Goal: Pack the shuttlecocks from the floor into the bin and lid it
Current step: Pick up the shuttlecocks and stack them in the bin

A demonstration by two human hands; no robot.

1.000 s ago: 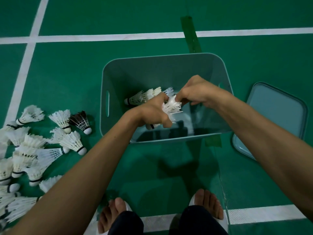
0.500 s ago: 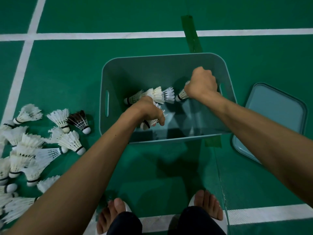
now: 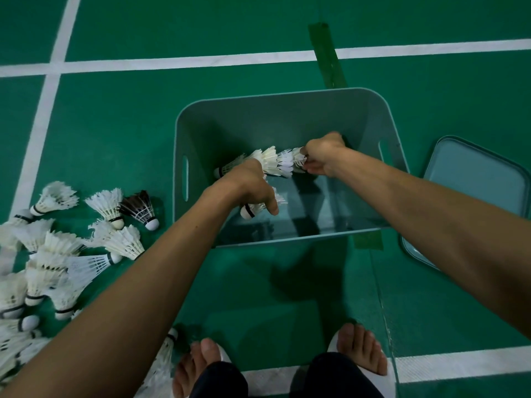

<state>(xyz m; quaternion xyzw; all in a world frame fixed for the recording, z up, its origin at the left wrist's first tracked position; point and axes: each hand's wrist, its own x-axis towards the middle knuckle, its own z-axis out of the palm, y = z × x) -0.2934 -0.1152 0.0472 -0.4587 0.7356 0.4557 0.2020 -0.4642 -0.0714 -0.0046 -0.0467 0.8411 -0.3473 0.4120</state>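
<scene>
A grey-green bin (image 3: 287,110) stands open on the green court floor. Both my hands are inside it. My left hand (image 3: 250,188) grips a white shuttlecock (image 3: 253,209) with its cork pointing toward me. My right hand (image 3: 323,153) pinches the end shuttlecock of a nested row of white shuttlecocks (image 3: 267,162) that lies across the bin. A pile of white shuttlecocks (image 3: 57,254) lies on the floor to the left, with one dark shuttlecock (image 3: 139,208) among them. The bin's lid (image 3: 474,191) lies flat on the floor to the right.
White court lines (image 3: 172,63) cross the floor, and a strip of green tape (image 3: 326,53) runs behind the bin. My feet in white slippers (image 3: 359,357) stand just in front of the bin. One shuttlecock (image 3: 168,349) lies by my left foot.
My right hand has moved left and lower in the bin with its shuttlecock, up to the end of the nested row. My left hand stays low with its shuttlecock.
</scene>
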